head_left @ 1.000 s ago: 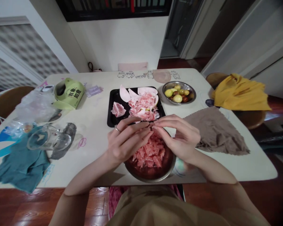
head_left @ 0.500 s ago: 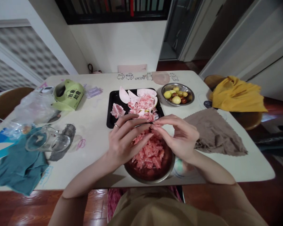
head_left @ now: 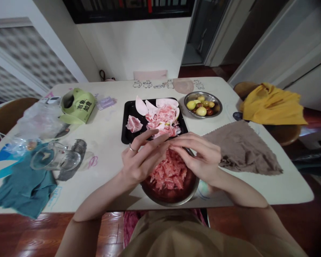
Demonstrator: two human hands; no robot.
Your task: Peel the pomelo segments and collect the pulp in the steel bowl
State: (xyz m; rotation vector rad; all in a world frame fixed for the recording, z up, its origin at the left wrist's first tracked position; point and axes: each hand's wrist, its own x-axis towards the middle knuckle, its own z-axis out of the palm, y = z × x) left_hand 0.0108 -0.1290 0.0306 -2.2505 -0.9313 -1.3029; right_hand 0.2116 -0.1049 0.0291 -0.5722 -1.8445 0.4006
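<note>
Glistening pink-red fruit pulp (head_left: 170, 175) lies heaped, with no clear long axis, in a round, shiny metal bowl (head_left: 171, 203) on the white table (head_left: 101, 192). The left hand (head_left: 140, 159) and right hand (head_left: 202, 157) meet at the fingertips over the bowl's far side, neither clearly nearer the pulp below; whether they pinch anything, I cannot tell. Beyond the bowl sits a rectangular black tray (head_left: 126, 137) holding pinkish-white peel (head_left: 141, 106).

Near bowl (head_left: 171, 199): shiny metal. Red pieces (head_left: 171, 173): glossy. Brown cloth (head_left: 243, 150): matt, wrinkled. Floor (head_left: 18, 235): glossy wood.
</note>
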